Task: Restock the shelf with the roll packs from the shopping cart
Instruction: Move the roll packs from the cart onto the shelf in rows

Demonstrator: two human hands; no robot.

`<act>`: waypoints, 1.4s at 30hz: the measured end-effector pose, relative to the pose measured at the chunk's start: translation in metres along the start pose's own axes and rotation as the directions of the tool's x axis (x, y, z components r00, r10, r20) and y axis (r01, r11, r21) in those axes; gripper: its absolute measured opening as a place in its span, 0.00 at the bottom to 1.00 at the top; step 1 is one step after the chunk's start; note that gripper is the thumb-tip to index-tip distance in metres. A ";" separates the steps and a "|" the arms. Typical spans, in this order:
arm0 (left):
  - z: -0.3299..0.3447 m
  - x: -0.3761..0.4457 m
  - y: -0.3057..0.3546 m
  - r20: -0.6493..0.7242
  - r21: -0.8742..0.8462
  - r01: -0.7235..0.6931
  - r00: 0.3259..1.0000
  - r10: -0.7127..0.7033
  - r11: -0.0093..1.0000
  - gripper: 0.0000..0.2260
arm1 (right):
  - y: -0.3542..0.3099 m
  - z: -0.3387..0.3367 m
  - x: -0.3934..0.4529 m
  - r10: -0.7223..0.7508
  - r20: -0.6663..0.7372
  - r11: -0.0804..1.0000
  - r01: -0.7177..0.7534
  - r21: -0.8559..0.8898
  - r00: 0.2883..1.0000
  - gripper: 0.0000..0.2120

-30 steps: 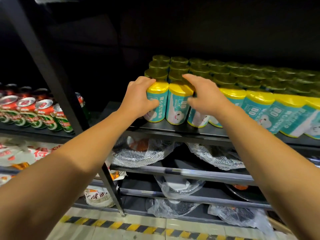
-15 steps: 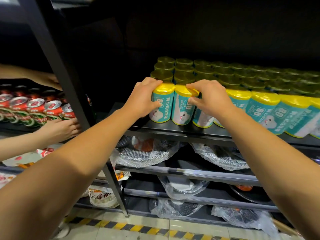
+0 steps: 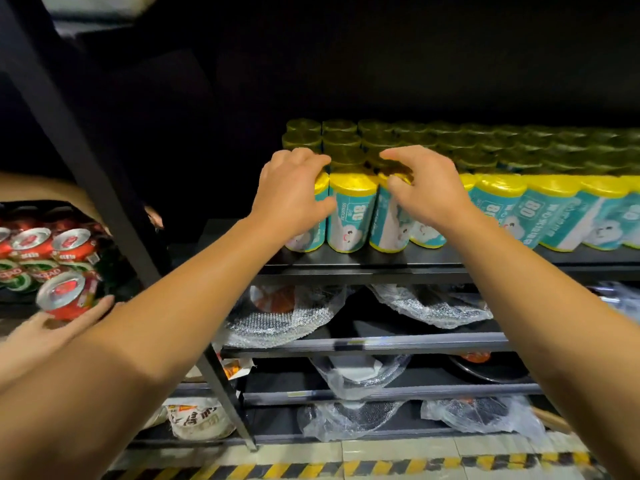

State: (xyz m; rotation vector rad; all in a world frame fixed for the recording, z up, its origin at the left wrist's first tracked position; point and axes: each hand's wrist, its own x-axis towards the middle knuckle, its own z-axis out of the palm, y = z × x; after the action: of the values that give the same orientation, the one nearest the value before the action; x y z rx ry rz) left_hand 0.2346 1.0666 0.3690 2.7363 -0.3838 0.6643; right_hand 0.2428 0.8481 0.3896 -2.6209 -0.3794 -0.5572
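Observation:
Teal roll packs with yellow tops stand in rows on the black shelf [image 3: 346, 266]. My left hand [image 3: 291, 194] grips the leftmost front roll pack [image 3: 309, 233], fingers curled over its top and thumb on its front. My right hand [image 3: 424, 194] curls over the top of the third front pack [image 3: 389, 233], thumb pressed on its yellow cap. The middle front pack [image 3: 349, 213] stands free between my hands. More packs [image 3: 554, 209] fill the front row to the right and the darker rows behind. The shopping cart is out of view.
A black slanted shelf post [image 3: 86, 150] stands to the left. Beyond it are red cans [image 3: 31, 242], and another person's hand [image 3: 52, 327] holds a red can [image 3: 65, 296]. Lower shelves hold bubble-wrapped pans [image 3: 287, 317]. Hazard-striped tape [image 3: 346, 467] runs along the floor.
My right hand has shifted off the middle pack to the one on its right. My left hand stays on the leftmost pack. The other person's hand now holds a red can.

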 end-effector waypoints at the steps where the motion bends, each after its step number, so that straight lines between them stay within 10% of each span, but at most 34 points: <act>1: 0.002 0.003 0.008 0.002 -0.006 -0.026 1.000 0.026 1.000 0.30 | 0.005 -0.005 -0.003 0.028 -0.043 0.999 -0.027 0.017 0.999 0.21; 17: 0.044 0.046 0.099 0.136 0.180 -0.056 0.990 0.032 0.982 0.32 | 0.089 -0.028 -0.003 0.084 0.063 0.963 -0.064 -0.261 0.995 0.23; 42: 0.038 0.053 0.096 0.293 0.092 -0.010 0.956 -0.017 0.996 0.28 | 0.120 -0.032 0.003 -0.038 0.163 0.991 0.058 -0.118 0.986 0.23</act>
State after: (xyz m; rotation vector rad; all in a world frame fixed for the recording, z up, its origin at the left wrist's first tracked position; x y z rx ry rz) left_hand 0.2641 0.9555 0.3835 2.9294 -0.4225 0.2779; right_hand 0.2768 0.7294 0.3751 -2.7907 -0.4738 -0.3970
